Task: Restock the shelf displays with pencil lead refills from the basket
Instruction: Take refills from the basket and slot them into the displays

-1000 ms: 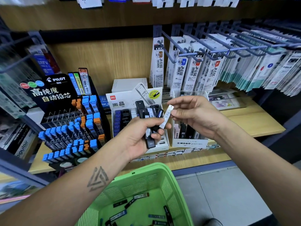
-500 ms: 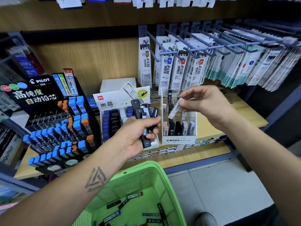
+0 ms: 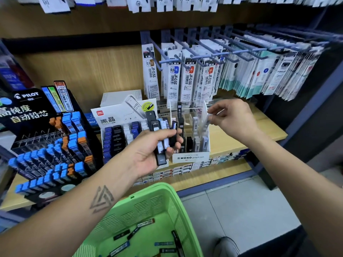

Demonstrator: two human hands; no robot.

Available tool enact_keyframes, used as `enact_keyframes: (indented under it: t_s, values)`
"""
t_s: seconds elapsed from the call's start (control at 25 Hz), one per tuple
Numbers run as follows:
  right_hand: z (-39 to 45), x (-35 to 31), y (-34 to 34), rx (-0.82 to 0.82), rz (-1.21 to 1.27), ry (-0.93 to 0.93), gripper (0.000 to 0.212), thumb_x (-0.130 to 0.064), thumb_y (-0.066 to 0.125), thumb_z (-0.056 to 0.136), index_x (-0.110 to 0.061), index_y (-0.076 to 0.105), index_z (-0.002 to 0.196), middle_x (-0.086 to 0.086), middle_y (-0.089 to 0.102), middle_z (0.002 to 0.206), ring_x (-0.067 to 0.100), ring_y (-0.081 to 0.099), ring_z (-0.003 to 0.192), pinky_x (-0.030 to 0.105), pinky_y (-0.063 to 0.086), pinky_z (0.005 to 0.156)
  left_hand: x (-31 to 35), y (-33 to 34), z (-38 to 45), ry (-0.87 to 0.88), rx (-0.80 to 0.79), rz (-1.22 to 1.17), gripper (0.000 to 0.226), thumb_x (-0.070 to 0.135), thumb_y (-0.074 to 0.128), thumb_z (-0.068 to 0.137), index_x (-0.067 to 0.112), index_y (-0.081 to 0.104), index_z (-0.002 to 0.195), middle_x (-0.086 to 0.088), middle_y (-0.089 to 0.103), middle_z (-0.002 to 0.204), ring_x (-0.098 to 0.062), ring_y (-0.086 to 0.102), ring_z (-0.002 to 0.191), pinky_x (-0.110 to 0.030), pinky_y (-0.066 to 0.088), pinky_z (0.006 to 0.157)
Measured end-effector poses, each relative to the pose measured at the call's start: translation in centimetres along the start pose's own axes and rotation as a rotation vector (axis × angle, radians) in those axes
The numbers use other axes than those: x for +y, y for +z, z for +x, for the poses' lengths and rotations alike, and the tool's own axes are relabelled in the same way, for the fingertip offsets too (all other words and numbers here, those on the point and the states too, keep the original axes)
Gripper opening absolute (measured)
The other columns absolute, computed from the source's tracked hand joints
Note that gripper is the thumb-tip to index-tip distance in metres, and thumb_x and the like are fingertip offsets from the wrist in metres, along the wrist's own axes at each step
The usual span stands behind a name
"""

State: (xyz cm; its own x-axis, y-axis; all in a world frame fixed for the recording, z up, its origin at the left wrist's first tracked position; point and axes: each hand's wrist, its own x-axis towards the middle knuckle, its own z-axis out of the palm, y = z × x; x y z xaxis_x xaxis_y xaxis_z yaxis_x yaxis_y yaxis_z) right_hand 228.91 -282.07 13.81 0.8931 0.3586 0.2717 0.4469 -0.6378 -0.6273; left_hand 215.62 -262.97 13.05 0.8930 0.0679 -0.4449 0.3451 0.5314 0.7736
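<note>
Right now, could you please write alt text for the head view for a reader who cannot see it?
A right hand pinches a pale lead refill case over the clear MONO display on a wooden shelf, while the left hand grips a bundle of refill cases. A green basket below holds more refills.

Single head view, looking forward and down, close to shelf [image 3: 241, 143]; basket [image 3: 148, 201] at bottom edge.

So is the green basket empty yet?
Not empty. Several lead refill cases lie scattered on the floor of the green basket, and the left hand holds a bunch more.
</note>
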Motion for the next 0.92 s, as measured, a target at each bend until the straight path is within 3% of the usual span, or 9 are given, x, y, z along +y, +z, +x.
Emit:
enact_keyframes:
  t_s: [0.2, 0.48, 0.68, 0.76, 0.84, 0.92]
  values:
    - [1.3, 0.8, 2.1, 0.082, -0.011, -0.05, 0.014, -0.014, 0.08, 0.084, -0.016, 0.074, 0.096, -0.008, 0.065, 0.078, 0.003, 0.061, 0.07, 0.013, 0.048, 0.069, -0.5, 0.3, -0.3, 0.048, 0.024, -0.011, 0.027, 0.001, 0.062, 0.091, -0.011, 0.063, 0.115, -0.021, 0.072, 0.086, -0.017, 0.065, 0.06, -0.015, 0.048, 0.043]
    - [1.8, 1.8, 5.1, 0.007, -0.137, -0.133, 0.01, -0.01, 0.077, 0.085, -0.014, 0.077, 0.094, 0.003, 0.075, 0.089, 0.02, 0.069, 0.082, 0.028, 0.053, 0.079, -0.6, 0.4, -0.5, 0.043, 0.031, -0.019, 0.015, -0.003, 0.062, 0.091, -0.014, 0.064, 0.102, -0.024, 0.072, 0.085, -0.022, 0.068, 0.063, -0.018, 0.053, 0.047]
    - [1.4, 1.1, 5.1, 0.083, -0.251, -0.223, 0.016, -0.009, 0.07, 0.088, -0.014, 0.078, 0.1, 0.004, 0.074, 0.098, 0.024, 0.069, 0.088, 0.032, 0.054, 0.083, -0.5, 0.5, -0.5, 0.051, 0.023, -0.102, 0.025, -0.012, 0.059, 0.089, -0.026, 0.056, 0.11, -0.034, 0.068, 0.09, -0.032, 0.073, 0.069, -0.028, 0.06, 0.054]
    - [1.0, -0.4, 4.3, -0.004, 0.091, -0.1, 0.012, -0.011, 0.07, 0.09, -0.014, 0.077, 0.099, 0.002, 0.075, 0.092, 0.02, 0.069, 0.082, 0.032, 0.056, 0.077, -0.6, 0.6, -0.4, 0.059, 0.021, -0.11, 0.027, -0.015, 0.057, 0.089, -0.025, 0.054, 0.114, -0.036, 0.068, 0.089, -0.036, 0.073, 0.073, -0.032, 0.061, 0.057]
    - [0.3, -2.3, 3.5, -0.308, 0.621, 0.116, 0.018, -0.015, 0.074, 0.088, -0.004, 0.075, 0.102, 0.014, 0.075, 0.093, 0.022, 0.068, 0.078, 0.034, 0.057, 0.076, -0.6, 0.9, -0.5, 0.071, 0.019, -0.083, 0.02, -0.016, 0.055, 0.089, -0.018, 0.06, 0.108, -0.036, 0.069, 0.088, -0.037, 0.074, 0.075, -0.034, 0.062, 0.061]
    - [-0.3, -3.0, 3.4, -0.516, 0.803, 0.194, 0.028, -0.015, 0.077, 0.08, 0.004, 0.072, 0.1, 0.018, 0.072, 0.089, 0.023, 0.065, 0.077, 0.033, 0.056, 0.074, -0.8, 1.2, -0.6, 0.095, 0.027, -0.075, 0.021, -0.016, 0.055, 0.089, -0.014, 0.063, 0.108, -0.034, 0.07, 0.089, -0.039, 0.074, 0.076, -0.033, 0.062, 0.061]
